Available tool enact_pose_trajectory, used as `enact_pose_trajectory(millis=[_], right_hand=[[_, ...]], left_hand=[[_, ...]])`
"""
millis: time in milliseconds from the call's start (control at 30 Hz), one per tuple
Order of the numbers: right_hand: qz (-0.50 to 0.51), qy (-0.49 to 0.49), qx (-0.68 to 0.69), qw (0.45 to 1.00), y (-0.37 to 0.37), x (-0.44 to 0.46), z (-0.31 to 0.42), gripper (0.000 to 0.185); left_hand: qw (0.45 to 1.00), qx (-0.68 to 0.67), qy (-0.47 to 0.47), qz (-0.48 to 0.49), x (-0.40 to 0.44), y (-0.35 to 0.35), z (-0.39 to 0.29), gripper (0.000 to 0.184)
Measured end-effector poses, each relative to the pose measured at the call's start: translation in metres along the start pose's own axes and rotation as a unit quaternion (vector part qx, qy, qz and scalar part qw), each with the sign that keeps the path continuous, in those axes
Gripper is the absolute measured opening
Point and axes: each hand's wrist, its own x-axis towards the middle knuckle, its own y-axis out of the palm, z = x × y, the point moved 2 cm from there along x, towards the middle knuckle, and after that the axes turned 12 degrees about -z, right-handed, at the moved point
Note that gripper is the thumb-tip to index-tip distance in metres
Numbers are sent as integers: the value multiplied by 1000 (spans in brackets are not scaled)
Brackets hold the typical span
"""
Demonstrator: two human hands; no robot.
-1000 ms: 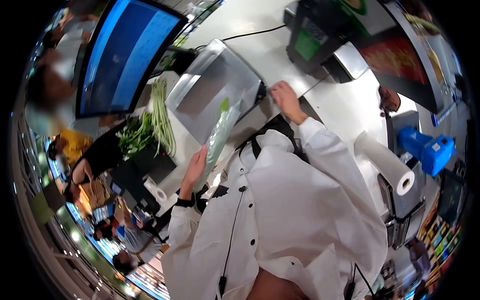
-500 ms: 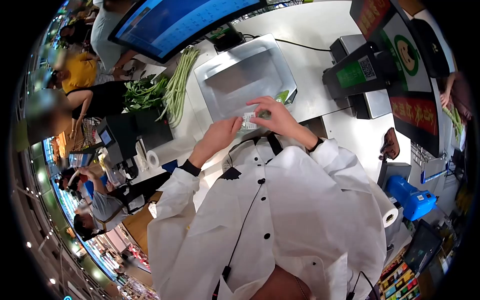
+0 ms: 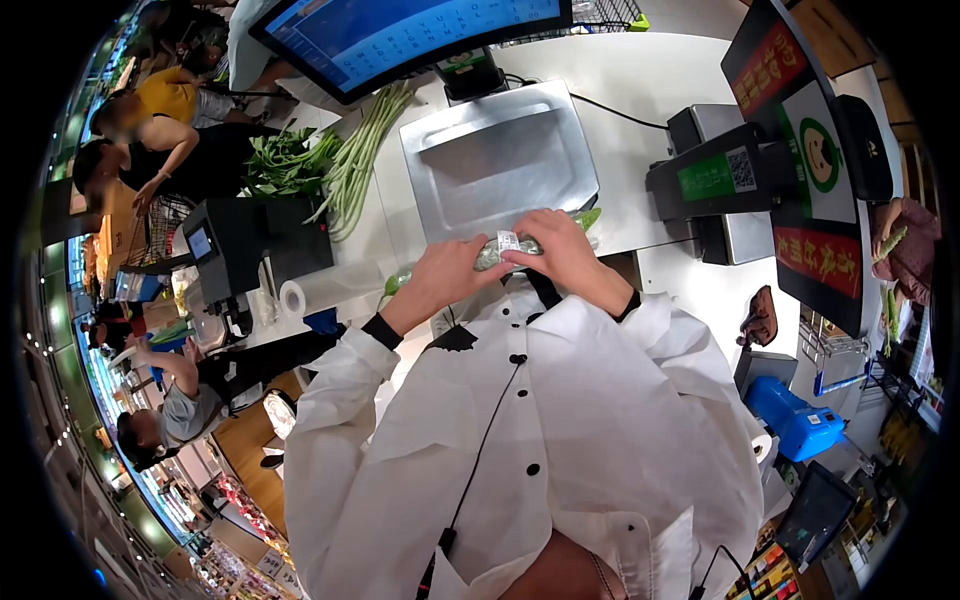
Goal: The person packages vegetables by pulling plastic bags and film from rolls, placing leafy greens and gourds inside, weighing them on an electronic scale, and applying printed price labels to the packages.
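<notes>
A clear plastic bag of green vegetables lies crosswise between my hands, in front of the metal scale tray. On the bag is a white printed label. My left hand closes round the bag's left part, its fingertips beside the label. My right hand grips the right part, with the thumb by the label's lower edge. Green leaves show past both hands. My palms and fingers hide much of the bag.
Long green beans and leafy greens lie left of the tray. A label printer and plastic roll stand nearer left. A screen rises behind; a payment stand is at right. Other people stand beyond the counter.
My left hand has come over the bag's left part, and my right hand has lowered onto the bag. The label now lies against the bag. The whole view has shifted slightly.
</notes>
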Motion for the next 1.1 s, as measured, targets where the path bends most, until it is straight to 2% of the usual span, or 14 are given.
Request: enact_pose_trajectory(millis=[100,200,300,367,533,567,667,767,833,900,967,1000,1033,1100], right_hand=[[13,2,-58,998,0,4,3,24],[111,115,-140,977,2,10,-4,25],[8,14,-79,997,-2,17,-2,29],[-69,-234,-72,967,-7,9,30,34],[88,-139,-108,980,20,-6,13,60],[85,-141,-112,980,24,-9,7,60],[263,34,-29,964,28,-6,-6,50],[234,90,-27,968,5,5,-3,52],[204,128,-42,970,-5,1,-17,54],[150,195,-21,969,-21,0,-32,58],[104,188,10,977,-31,-2,-62,60],[46,247,33,967,-39,2,-80,55],[-7,303,57,951,-49,7,-97,50],[-53,354,100,928,-70,29,-135,35]], left_hand=[[999,32,39,-18,3,-2,1,57],[994,81,73,-21,3,-8,-3,56],[990,101,90,-36,2,-11,0,55],[990,95,90,-54,3,-12,4,56],[985,107,122,-53,3,-16,2,63],[985,108,125,-57,2,-14,3,63],[975,144,163,-37,6,-4,0,66],[950,153,256,-89,25,-7,-12,66],[956,153,240,-62,49,-9,-21,64],[917,178,321,-154,69,-14,-41,55],[879,238,327,-253,76,-34,-70,53],[829,296,329,-341,78,-42,-81,51],[833,297,314,-346,79,-37,-83,51],[901,46,248,-353,73,-23,-71,47]])
